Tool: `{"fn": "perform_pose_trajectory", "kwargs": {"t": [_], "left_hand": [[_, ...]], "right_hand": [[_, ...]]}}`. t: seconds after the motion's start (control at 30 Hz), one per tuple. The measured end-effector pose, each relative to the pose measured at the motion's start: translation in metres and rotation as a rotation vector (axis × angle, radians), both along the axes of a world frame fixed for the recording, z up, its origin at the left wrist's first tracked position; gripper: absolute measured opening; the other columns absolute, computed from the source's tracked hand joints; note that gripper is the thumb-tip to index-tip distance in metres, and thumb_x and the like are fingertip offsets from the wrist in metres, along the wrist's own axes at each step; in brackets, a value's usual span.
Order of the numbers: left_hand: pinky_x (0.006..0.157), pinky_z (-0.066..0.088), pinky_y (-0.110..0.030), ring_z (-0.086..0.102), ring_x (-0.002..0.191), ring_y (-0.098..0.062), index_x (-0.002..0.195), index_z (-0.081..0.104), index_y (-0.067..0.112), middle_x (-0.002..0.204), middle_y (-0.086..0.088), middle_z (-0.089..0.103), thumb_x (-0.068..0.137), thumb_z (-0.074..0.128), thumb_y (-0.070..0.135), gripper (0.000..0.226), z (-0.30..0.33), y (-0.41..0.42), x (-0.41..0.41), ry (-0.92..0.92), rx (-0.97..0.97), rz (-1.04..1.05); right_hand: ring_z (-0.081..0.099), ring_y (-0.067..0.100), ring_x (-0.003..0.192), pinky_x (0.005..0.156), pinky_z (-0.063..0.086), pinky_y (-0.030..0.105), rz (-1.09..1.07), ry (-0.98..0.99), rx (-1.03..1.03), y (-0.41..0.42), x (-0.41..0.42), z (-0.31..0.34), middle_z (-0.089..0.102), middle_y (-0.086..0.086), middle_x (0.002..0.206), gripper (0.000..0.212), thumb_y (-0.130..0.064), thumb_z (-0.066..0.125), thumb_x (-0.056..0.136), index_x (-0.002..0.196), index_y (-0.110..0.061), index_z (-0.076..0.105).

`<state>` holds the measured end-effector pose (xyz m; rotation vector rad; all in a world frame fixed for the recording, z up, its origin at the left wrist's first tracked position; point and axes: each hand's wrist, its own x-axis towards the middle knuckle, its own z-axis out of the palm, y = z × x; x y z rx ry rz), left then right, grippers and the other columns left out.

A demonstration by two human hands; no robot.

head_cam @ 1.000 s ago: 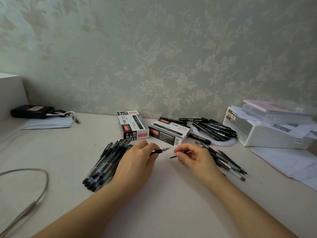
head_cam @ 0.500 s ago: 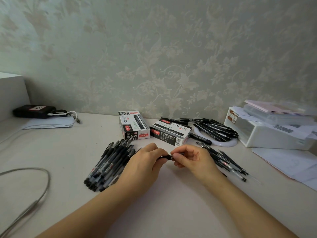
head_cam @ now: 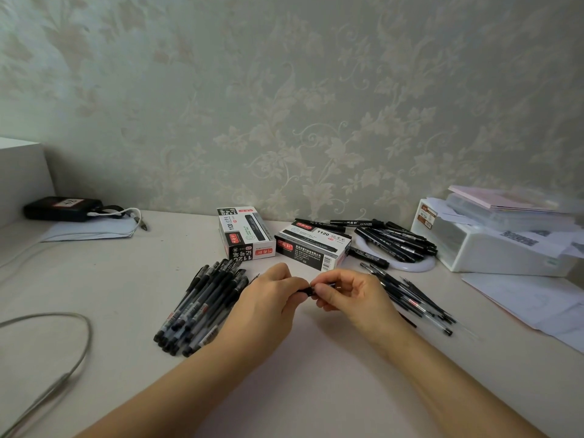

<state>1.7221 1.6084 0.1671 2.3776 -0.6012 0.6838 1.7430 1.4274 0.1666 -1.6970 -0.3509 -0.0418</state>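
Two bare hands close together just above the pale tabletop (head_cam: 316,384), in front of two black-and-white cardboard pen boxes (head_cam: 313,251). Fingers of the left hand (head_cam: 268,298) curled round the back part of a thin black plastic pen (head_cam: 308,291). Thumb and first fingers of the right hand (head_cam: 350,295) pinching the front end of that same pen. Only a short black bit showing in the small gap between them. Held nearly flat, long way running left to right, front end toward the right hand, tip hidden under those fingers. Just left of the left hand, a heap of black capped gel pens (head_cam: 202,308) lying on the tabletop. Behind the right hand, a loose heap of thinner black pens (head_cam: 414,301).

One second ago: hands apart, bare pointed tip sticking out to the right, a thin dark stick pinched in the right hand. Half a second ago: hands already touching. Now pressed closer, tip covered.
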Motion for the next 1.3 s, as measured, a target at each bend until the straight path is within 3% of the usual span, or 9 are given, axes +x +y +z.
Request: {"fn": "perform_pose_trajectory", "kwargs": {"t": [0.17, 0.27, 0.33, 0.47, 0.63, 0.83, 1.0, 1.13, 1.3], "left_hand": [[0.065, 0.049, -0.04, 0.056, 0.076, -0.019, 0.106, 0.067, 0.022, 0.096, 0.004, 0.048, 0.096, 0.052, 0.03, 0.02, 0.002, -0.001, -0.002, -0.004, 0.026, 0.11], [0.056, 0.047, -0.037, 0.059, 0.076, -0.025, 0.099, 0.067, 0.018, 0.096, 0.002, 0.052, 0.093, 0.054, 0.028, 0.018, 0.009, 0.009, 0.002, -0.067, 0.055, 0.283], [0.056, 0.041, -0.032, 0.06, 0.08, -0.025, 0.098, 0.066, 0.017, 0.096, 0.0, 0.056, 0.093, 0.052, 0.029, 0.019, 0.014, 0.021, 0.006, -0.072, 0.098, 0.425], [0.067, 0.036, -0.031, 0.053, 0.092, -0.023, 0.106, 0.061, 0.019, 0.101, 0.001, 0.054, 0.094, 0.044, 0.029, 0.023, 0.013, 0.034, 0.011, 0.06, 0.198, 0.618], [0.072, 0.039, -0.03, 0.052, 0.098, -0.022, 0.123, 0.053, 0.022, 0.11, 0.0, 0.052, 0.094, 0.041, 0.02, 0.032, 0.008, 0.031, 0.012, 0.099, 0.247, 0.62], [0.077, 0.043, -0.031, 0.051, 0.098, -0.021, 0.116, 0.059, 0.025, 0.111, 0.001, 0.051, 0.093, 0.044, 0.024, 0.027, 0.004, 0.029, 0.013, 0.088, 0.266, 0.569], [0.082, 0.038, -0.031, 0.051, 0.102, -0.018, 0.118, 0.059, 0.03, 0.106, 0.005, 0.049, 0.093, 0.048, 0.037, 0.028, -0.002, 0.021, 0.01, 0.034, 0.298, 0.427], [0.085, 0.036, -0.028, 0.047, 0.109, -0.015, 0.121, 0.057, 0.033, 0.108, 0.008, 0.047, 0.094, 0.049, 0.04, 0.029, -0.005, 0.016, 0.009, 0.028, 0.3, 0.337], [0.084, 0.036, -0.026, 0.048, 0.108, -0.014, 0.116, 0.061, 0.03, 0.105, 0.008, 0.049, 0.094, 0.05, 0.036, 0.025, -0.005, 0.014, 0.006, 0.0, 0.26, 0.275]], "right_hand": [[0.071, 0.016, 0.075, 0.073, 0.057, 0.023, -0.061, -0.049, -0.055, 0.006, 0.003, -0.003, 0.074, 0.009, 0.084, 0.013, -0.014, 0.069, 0.09, 0.103, -0.016, 0.071], [0.066, 0.007, 0.069, 0.067, 0.054, 0.021, -0.332, -0.267, -0.379, -0.01, 0.007, 0.001, 0.071, -0.003, 0.079, 0.005, -0.022, 0.07, 0.089, 0.094, -0.021, 0.07], [0.061, 0.01, 0.067, 0.064, 0.052, 0.029, -0.529, -0.398, -0.637, -0.029, 0.008, 0.006, 0.066, -0.005, 0.08, 0.004, -0.016, 0.07, 0.088, 0.084, -0.019, 0.068], [0.06, 0.024, 0.078, 0.067, 0.05, 0.037, -0.747, -0.321, -0.89, -0.056, 0.008, 0.011, 0.064, 0.004, 0.091, 0.006, -0.014, 0.063, 0.091, 0.089, -0.017, 0.068], [0.057, 0.027, 0.088, 0.066, 0.039, 0.032, -0.823, -0.237, -1.063, -0.064, 0.011, 0.009, 0.062, 0.006, 0.098, 0.019, -0.015, 0.052, 0.098, 0.102, -0.02, 0.07], [0.061, 0.027, 0.085, 0.067, 0.046, 0.033, -0.778, -0.191, -1.075, -0.066, 0.015, 0.004, 0.067, 0.007, 0.094, 0.02, -0.018, 0.051, 0.099, 0.103, -0.018, 0.071], [0.06, 0.024, 0.076, 0.059, 0.037, 0.028, -0.748, -0.207, -1.003, -0.062, 0.016, 0.003, 0.069, 0.006, 0.088, 0.014, -0.015, 0.057, 0.096, 0.095, -0.018, 0.071], [0.062, 0.024, 0.076, 0.063, 0.051, 0.034, -0.738, -0.187, -0.95, -0.062, 0.015, 0.004, 0.068, 0.006, 0.084, 0.009, -0.015, 0.065, 0.091, 0.086, -0.013, 0.072], [0.062, 0.026, 0.087, 0.069, 0.052, 0.035, -0.763, -0.128, -1.05, -0.061, 0.014, 0.003, 0.063, 0.007, 0.097, 0.011, -0.024, 0.064, 0.093, 0.094, -0.016, 0.071]]}}
